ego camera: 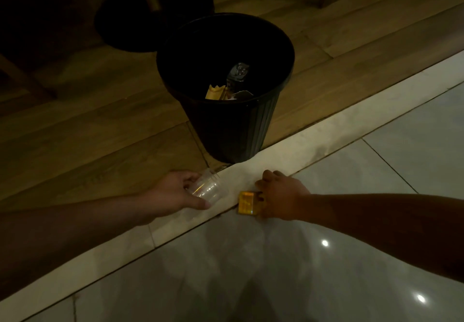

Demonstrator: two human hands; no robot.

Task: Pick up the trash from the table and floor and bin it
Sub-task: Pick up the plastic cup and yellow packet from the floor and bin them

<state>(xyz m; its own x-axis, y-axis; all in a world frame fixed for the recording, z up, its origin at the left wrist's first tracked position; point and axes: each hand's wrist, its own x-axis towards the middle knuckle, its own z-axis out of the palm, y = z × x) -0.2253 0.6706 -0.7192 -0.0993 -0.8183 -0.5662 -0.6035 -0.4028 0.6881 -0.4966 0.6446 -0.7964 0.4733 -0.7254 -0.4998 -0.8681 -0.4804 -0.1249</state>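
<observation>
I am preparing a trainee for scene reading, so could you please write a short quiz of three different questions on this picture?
1. True or false: the black bin is empty.
2. Multiple choice: the left hand holds A) a clear plastic cup, B) a metal can, C) a newspaper.
3. Fill the gap: the yellow packet lies on the floor next to the ___ hand.

Key
1. False: trash already lies inside it.
2. A: the fingers wrap the clear plastic cup.
3. Right: the right hand is at the packet's edge; whether it grips it yet cannot be told.
</observation>
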